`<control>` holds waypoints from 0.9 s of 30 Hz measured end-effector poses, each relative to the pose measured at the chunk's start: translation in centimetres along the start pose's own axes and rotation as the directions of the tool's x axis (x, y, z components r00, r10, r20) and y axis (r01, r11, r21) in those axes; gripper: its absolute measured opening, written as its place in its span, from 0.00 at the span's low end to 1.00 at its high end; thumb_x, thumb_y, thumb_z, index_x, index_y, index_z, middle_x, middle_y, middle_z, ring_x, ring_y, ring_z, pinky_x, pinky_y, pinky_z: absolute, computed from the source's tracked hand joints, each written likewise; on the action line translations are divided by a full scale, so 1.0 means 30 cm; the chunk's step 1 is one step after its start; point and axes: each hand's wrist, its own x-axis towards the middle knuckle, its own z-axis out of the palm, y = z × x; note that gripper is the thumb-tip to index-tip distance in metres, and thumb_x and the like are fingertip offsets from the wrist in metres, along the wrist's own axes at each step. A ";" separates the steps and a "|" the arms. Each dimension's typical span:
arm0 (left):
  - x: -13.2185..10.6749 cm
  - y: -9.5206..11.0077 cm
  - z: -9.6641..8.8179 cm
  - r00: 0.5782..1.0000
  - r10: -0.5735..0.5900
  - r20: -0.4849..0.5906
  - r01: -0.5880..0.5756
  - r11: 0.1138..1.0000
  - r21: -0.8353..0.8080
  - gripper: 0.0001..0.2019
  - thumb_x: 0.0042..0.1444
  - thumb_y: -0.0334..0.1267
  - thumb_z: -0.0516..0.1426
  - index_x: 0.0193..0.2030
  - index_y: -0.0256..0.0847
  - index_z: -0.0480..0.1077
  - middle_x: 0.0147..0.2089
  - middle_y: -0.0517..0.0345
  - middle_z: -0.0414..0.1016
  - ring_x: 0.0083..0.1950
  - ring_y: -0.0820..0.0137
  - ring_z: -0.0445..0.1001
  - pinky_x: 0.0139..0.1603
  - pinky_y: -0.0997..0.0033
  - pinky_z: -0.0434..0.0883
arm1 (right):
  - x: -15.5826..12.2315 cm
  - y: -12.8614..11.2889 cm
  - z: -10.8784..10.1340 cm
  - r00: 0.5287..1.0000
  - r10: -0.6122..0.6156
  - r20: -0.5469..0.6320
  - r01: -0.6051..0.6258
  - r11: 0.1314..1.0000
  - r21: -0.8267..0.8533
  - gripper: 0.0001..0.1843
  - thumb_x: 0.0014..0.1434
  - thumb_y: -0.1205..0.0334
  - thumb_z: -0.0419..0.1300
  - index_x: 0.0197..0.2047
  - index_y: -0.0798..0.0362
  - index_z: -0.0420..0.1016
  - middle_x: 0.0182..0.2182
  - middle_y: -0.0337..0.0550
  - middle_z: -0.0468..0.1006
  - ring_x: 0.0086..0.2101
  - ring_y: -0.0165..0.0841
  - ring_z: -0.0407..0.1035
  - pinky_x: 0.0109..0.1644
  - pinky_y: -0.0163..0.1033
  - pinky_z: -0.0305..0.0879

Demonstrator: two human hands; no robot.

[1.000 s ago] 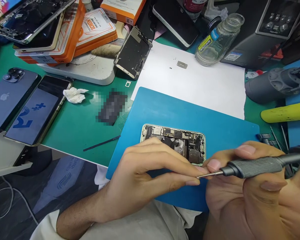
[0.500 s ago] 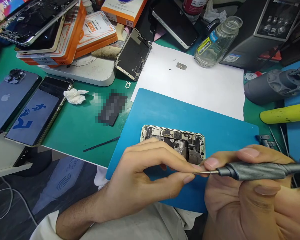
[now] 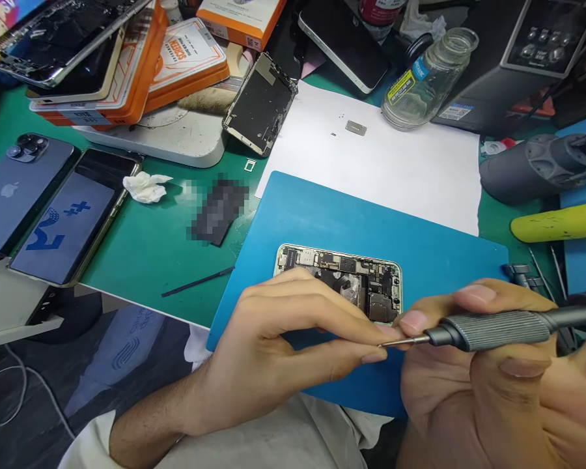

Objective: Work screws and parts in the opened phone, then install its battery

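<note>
My right hand (image 3: 488, 378), palm turned up, grips a slim tool with a knurled grey handle (image 3: 502, 329) and a thin metal tip (image 3: 405, 341). The tip points left, toward my left hand (image 3: 278, 345). There, thumb and forefinger are pinched together around the tip's end; anything small between them cannot be made out. Behind and partly under the left fingers lies an opened phone (image 3: 385, 280) with its boards exposed, on a blue mat (image 3: 322, 208).
White paper (image 3: 410, 176) holds a small metal plate (image 3: 356, 127) and tiny parts. A detached phone screen (image 3: 261, 104) leans at its left edge. A glass jar (image 3: 424, 78) stands behind. Two phones, one blue (image 3: 22, 189), lie left. A yellow cylinder (image 3: 561, 218) sits right.
The tool has tilted slightly, its tip end dropping a little and its handle's rear rising. My left fingertips have parted slightly around the tip. The phone stays put.
</note>
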 end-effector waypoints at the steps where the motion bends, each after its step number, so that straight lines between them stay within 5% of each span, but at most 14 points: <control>1: 0.000 0.000 0.000 1.000 0.001 0.003 -0.001 1.000 0.000 0.09 0.64 0.23 0.73 0.46 0.40 0.87 0.48 0.57 0.93 0.48 0.69 0.90 0.55 0.69 0.81 | 0.000 0.000 -0.002 1.000 -0.006 0.003 0.006 1.000 0.004 0.31 0.69 0.65 0.70 0.70 0.28 0.77 0.40 0.38 0.83 0.33 0.33 0.78 0.31 0.42 0.84; 27: -0.004 -0.002 0.000 1.000 -0.003 0.027 0.003 1.000 0.017 0.06 0.69 0.31 0.71 0.51 0.43 0.88 0.49 0.59 0.93 0.48 0.68 0.91 0.54 0.71 0.83 | 0.031 -0.008 0.016 0.999 0.049 0.007 -0.049 0.998 0.026 0.25 0.69 0.60 0.70 0.66 0.31 0.82 0.38 0.41 0.82 0.25 0.31 0.71 0.21 0.39 0.72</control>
